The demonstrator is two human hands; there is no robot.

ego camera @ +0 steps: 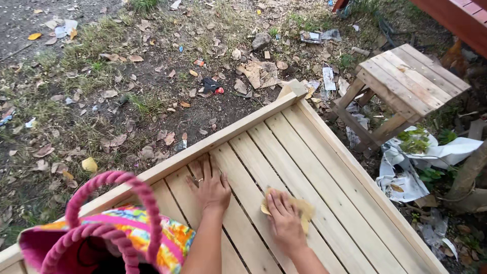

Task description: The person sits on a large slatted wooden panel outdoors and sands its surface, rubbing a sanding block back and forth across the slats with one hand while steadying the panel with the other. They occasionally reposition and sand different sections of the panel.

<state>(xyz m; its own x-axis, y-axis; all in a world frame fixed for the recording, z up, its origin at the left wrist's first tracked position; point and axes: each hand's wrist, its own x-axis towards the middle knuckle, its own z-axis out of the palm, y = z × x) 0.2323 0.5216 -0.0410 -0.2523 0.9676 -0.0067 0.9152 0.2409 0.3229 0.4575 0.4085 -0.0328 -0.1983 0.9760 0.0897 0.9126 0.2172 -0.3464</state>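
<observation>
Hands: two, both at lower centre. Left hand lies flat and released on the pale slatted wooden bench; right hand presses one tan, rough sandpaper sheet against a plank. One pink-handled bag lower left. One wooden stool upper right.

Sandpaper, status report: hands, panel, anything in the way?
Right hand pressing sandpaper on slatted wooden panel. Left hand flat on slats. Pink-handled bag on panel's near corner.
</observation>
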